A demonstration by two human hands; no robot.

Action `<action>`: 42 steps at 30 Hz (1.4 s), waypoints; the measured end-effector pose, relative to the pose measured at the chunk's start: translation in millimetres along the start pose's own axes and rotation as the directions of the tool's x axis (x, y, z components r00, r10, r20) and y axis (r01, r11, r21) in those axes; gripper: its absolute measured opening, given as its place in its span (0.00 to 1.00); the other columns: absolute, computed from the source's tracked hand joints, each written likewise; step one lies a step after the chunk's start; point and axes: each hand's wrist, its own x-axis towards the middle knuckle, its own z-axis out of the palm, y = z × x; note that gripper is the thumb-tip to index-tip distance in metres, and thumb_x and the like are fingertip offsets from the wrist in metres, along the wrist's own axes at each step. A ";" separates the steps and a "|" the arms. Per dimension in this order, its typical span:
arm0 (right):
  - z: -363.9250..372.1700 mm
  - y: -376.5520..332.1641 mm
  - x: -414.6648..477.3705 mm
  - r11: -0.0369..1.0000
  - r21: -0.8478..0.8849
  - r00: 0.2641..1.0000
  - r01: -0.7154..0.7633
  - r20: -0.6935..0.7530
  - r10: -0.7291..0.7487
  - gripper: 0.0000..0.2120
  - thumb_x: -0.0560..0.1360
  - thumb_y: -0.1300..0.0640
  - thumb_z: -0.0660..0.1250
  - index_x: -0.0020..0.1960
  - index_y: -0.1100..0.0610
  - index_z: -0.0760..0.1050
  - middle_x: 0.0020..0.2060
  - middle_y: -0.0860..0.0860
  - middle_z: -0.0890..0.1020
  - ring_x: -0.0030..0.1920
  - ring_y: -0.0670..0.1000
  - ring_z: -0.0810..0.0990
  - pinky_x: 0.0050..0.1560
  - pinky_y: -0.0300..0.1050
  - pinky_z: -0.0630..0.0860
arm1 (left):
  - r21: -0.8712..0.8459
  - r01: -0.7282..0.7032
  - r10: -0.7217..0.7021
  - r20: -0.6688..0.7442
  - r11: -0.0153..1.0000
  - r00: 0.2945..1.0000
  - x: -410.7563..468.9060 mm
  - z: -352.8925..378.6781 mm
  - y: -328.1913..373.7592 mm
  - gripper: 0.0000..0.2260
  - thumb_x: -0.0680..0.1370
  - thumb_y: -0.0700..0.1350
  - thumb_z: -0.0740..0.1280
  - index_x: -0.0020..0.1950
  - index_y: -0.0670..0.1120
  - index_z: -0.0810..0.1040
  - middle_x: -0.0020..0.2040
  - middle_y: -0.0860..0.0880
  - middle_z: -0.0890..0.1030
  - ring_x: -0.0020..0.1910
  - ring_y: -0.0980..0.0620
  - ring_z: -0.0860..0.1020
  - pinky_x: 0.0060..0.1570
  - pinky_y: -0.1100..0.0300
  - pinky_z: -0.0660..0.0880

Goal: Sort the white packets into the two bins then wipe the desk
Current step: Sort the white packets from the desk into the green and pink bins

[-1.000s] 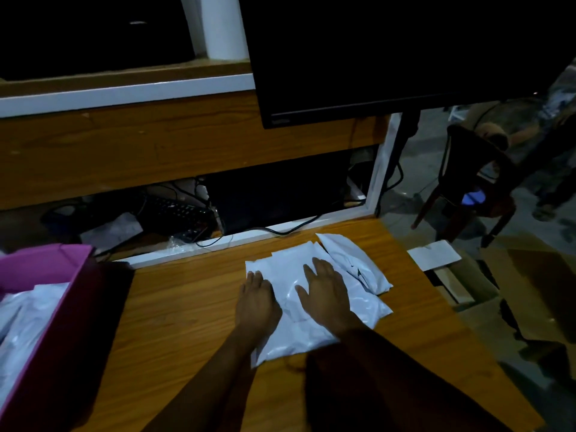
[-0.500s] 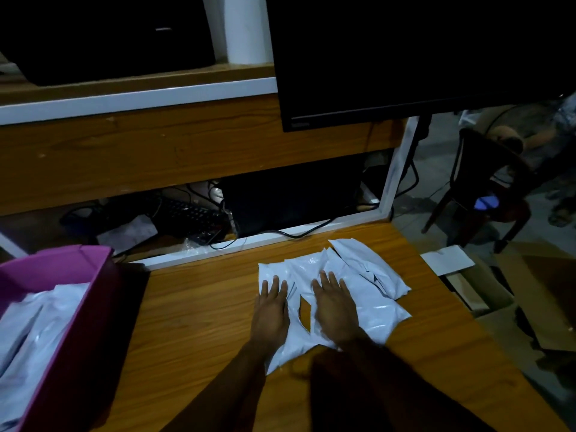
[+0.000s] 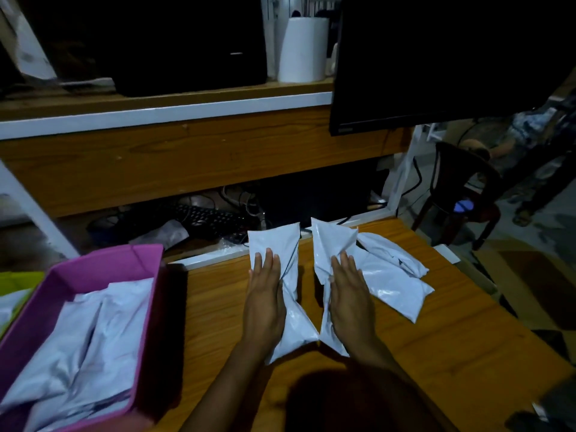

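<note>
Pressing down from the head view: left hand (image 3: 265, 296) lies fingers straight on one white glossy plastic packet (image 3: 274, 238), right hand (image 3: 349, 294) likewise on the neighbouring white packet (image 3: 330, 241). Thumbs are hidden, so I can't tell if they pinch. Spare white packets (image 3: 392, 275) are heaped just right on the wooden desk (image 3: 218, 307). Pink rectangular plastic bin (image 3: 109, 263) sits well left with packets inside, lime-green bin (image 3: 18, 280) beyond it. Suggest gripping one packet per hand and lifting clear before moving, since the slick film looks likely to drag the heap.
</note>
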 end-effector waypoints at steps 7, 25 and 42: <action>-31.5 -78.0 -77.4 0.995 0.098 0.999 -0.004 -0.035 0.008 0.23 0.80 0.59 0.55 0.74 0.61 0.64 0.73 0.57 0.65 0.75 0.56 0.60 0.71 0.60 0.63 | 0.000 -0.048 0.048 -0.081 0.999 0.996 -83.9 -92.3 15.8 0.23 0.82 0.38 0.55 0.78 0.47 0.58 0.79 0.52 0.54 0.79 0.54 0.46 0.77 0.49 0.49; -30.3 -266.5 -193.3 0.892 0.408 0.968 0.192 0.071 -0.241 0.23 0.83 0.52 0.46 0.76 0.58 0.61 0.76 0.56 0.61 0.77 0.52 0.54 0.74 0.58 0.61 | 0.224 0.063 -0.014 -0.216 0.972 0.976 -240.0 -295.6 -20.3 0.22 0.82 0.44 0.53 0.77 0.45 0.59 0.78 0.48 0.57 0.79 0.49 0.47 0.73 0.40 0.57; 132.5 -517.9 -128.9 0.877 0.415 0.940 0.241 0.125 -0.317 0.20 0.81 0.61 0.54 0.71 0.64 0.67 0.73 0.61 0.64 0.75 0.58 0.60 0.74 0.54 0.61 | 0.435 0.178 -0.175 -0.047 0.882 0.983 -154.2 -495.7 -265.7 0.24 0.79 0.46 0.53 0.73 0.37 0.66 0.74 0.37 0.63 0.76 0.36 0.57 0.73 0.44 0.57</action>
